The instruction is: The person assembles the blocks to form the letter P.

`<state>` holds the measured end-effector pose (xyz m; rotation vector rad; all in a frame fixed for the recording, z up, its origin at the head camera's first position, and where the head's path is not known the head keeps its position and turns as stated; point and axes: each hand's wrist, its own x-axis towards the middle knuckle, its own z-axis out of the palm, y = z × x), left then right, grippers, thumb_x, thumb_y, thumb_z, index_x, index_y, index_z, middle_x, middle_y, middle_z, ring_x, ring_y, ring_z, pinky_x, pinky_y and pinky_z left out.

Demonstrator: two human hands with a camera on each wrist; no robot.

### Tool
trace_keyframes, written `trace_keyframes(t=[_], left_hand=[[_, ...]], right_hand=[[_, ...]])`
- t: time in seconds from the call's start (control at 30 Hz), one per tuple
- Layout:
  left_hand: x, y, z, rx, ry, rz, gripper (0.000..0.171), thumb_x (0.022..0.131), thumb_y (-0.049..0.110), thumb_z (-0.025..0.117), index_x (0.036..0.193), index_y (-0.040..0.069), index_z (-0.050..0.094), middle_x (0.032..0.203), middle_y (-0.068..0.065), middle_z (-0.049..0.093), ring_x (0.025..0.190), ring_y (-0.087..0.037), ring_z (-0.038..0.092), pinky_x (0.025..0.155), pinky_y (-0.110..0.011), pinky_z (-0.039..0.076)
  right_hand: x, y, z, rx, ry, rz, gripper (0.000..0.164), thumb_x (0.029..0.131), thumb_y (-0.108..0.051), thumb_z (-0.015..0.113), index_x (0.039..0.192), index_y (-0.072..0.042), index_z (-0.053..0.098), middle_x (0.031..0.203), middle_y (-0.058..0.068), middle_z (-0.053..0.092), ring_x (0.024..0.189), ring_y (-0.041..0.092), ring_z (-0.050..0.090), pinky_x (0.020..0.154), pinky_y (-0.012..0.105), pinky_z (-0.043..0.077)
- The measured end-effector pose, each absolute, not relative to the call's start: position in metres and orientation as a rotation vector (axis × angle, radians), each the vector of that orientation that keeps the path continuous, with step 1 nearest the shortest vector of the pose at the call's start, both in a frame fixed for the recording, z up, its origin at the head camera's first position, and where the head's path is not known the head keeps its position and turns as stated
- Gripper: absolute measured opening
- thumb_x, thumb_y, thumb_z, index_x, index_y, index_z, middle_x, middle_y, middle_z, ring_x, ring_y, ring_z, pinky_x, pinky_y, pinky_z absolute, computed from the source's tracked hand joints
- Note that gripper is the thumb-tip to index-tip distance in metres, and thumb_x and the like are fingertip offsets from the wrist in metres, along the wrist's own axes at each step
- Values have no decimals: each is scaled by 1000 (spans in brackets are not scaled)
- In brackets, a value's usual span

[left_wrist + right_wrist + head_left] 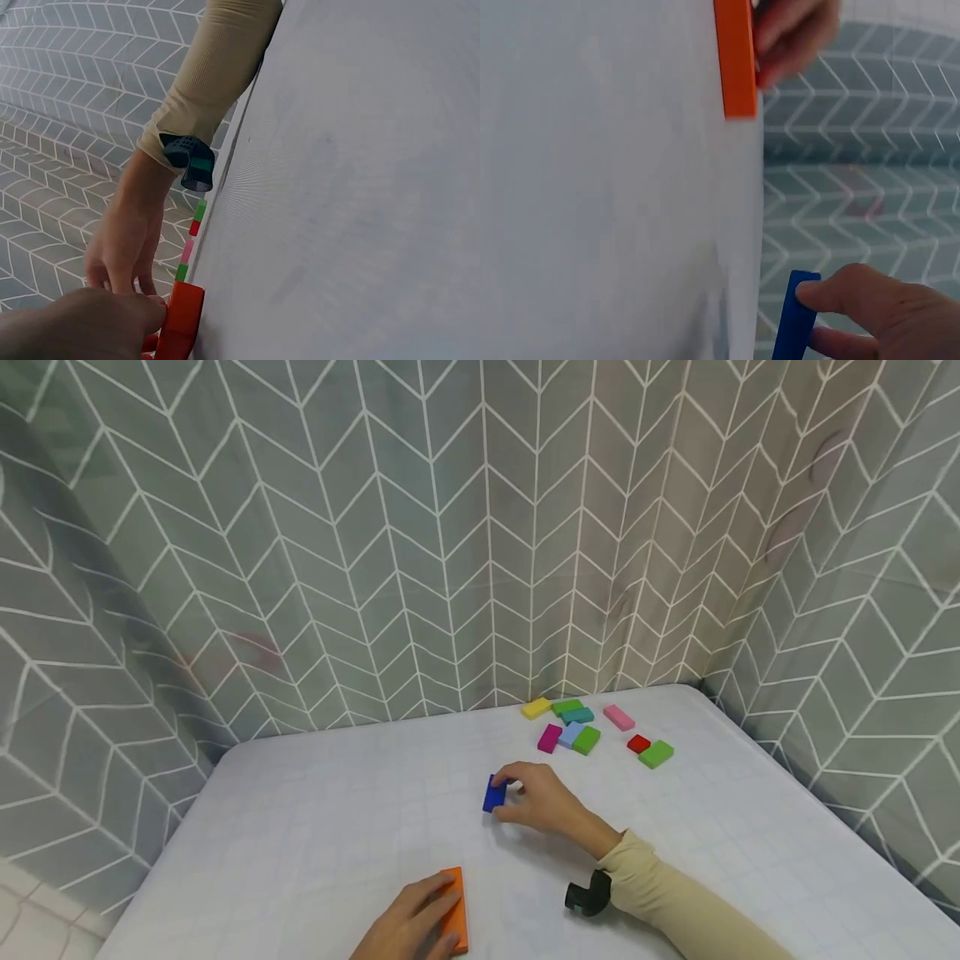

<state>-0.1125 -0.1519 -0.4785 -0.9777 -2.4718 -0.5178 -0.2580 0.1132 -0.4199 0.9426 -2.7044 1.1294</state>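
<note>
My right hand (pixel 539 798) pinches a dark blue rectangular block (pixel 495 794) between thumb and fingers, over the middle of the table. In the right wrist view the thumb lies against one face of the blue block (pixel 796 319). Nearer the front edge, my left hand (pixel 415 918) grips a longer orange block (pixel 457 913), with fingertips over its top and side. From the left wrist, the orange block (pixel 181 319) shows at the bottom, against the thumb, while the right hand (pixel 127 251) appears beyond it.
At the back right of the white table (pixel 337 810) lie several small blocks, among them a yellow block (pixel 536 707), a pink block (pixel 618 717), a magenta block (pixel 550 738) and a red block (pixel 638 743). A patterned curtain (pixel 450 543) surrounds the table. A black device (pixel 589 894) is at the right wrist.
</note>
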Motion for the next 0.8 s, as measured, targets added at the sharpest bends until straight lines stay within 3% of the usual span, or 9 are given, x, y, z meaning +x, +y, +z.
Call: trace_keyframes(t=[0.3, 0.5, 0.8], left_hand=[[-113, -153, -479, -1014, -2446, -526, 38, 103, 36, 67, 123, 5, 76, 137, -7, 62, 117, -18, 62, 86, -32, 59], [-115, -153, -482, -1016, -2393, -506, 36, 101, 34, 70, 121, 4, 77, 135, -7, 62, 115, -18, 62, 85, -27, 58], [-115, -152, -482, -982, -2410, -556, 36, 100, 33, 72, 120, 4, 78, 136, -7, 63, 114, -18, 63, 83, -30, 60]], right_hand=[[-244, 70, -427, 1270, -2654, 1114, 28, 88, -11, 84, 114, -6, 73, 121, 5, 71, 112, 19, 64, 95, 31, 56], [-240, 64, -433, 1416, -2706, 1049, 25, 89, -15, 84, 112, -9, 74, 120, 0, 70, 115, 11, 61, 104, 28, 48], [-239, 65, -435, 1535, -2637, 1055, 22, 92, -15, 82, 112, -10, 75, 121, -1, 70, 116, 8, 61, 104, 27, 48]])
